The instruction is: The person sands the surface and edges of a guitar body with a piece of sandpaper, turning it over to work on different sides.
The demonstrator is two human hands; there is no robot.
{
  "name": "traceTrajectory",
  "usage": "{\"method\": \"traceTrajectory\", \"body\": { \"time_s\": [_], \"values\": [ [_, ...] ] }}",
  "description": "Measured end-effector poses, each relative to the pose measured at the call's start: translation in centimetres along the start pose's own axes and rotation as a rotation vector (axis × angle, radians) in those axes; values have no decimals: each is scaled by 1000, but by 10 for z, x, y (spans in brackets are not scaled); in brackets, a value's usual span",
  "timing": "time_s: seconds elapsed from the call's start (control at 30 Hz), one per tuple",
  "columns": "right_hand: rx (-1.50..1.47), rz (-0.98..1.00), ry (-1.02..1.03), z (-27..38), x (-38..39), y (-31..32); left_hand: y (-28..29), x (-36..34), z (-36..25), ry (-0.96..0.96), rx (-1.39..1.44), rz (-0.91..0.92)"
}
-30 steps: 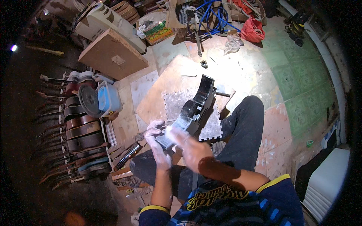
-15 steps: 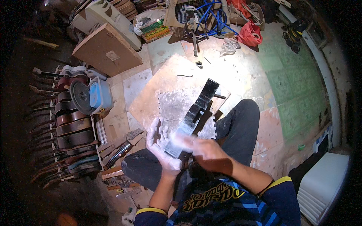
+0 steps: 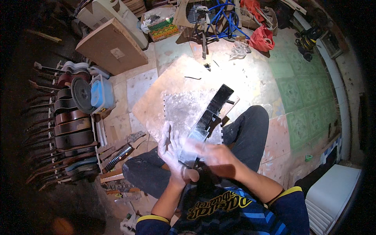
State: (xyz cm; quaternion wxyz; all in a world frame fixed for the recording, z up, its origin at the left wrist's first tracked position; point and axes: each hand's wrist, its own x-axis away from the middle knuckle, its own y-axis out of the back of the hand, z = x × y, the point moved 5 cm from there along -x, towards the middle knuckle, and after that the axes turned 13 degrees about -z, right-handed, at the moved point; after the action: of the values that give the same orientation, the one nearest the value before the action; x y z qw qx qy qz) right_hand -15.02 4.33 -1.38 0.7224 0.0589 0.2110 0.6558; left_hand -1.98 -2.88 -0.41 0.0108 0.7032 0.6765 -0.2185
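Observation:
A long, glossy black bar-like piece (image 3: 220,100) slants from my lap up toward the right. Its near half is smeared with pale dust, and a notch and a short side peg show along its right edge. My left hand (image 3: 175,156), white with powder, lies beside the near end, palm turned up and fingers stretched apart. It appears to touch that end. Over the dusty near part is my right hand (image 3: 211,154), blurred by motion; its fingers are smeared, so whether they hold anything is unclear. Beneath lies a grey, powder-covered foam mat (image 3: 178,107) with toothed edges.
A brown board (image 3: 150,100) lies under the mat. Several guitars (image 3: 72,127) stand racked at left, by a blue tub (image 3: 102,94). A spring-like coil (image 3: 118,158) lies near my left knee. Blue hose (image 3: 231,21) and a red bag (image 3: 261,39) sit at the back; a white ridged box (image 3: 335,196) is at right.
The black piece has shifted slightly right and down at its far end. My left hand has moved a little right, and my right hand stays blurred over the near part.

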Motion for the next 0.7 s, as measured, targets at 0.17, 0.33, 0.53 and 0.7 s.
{"method": "traceTrajectory", "body": {
  "time_s": [0.17, 0.33, 0.53, 0.7],
  "values": [
    [-225, -224, 205, 42, -9, -3, 0, -7, -3, -11, -18, 20],
    [369, -173, -49, 3, -14, 24, -5, -9, -6, 161, -36, 3],
    [-39, -604, -227, -1, 7, 73, 20, -28, 15, 26, -71, 103],
    [-296, -589, -639, -38, 54, 56, 25, -49, 43, -306, -353, 367]
  ]
}}
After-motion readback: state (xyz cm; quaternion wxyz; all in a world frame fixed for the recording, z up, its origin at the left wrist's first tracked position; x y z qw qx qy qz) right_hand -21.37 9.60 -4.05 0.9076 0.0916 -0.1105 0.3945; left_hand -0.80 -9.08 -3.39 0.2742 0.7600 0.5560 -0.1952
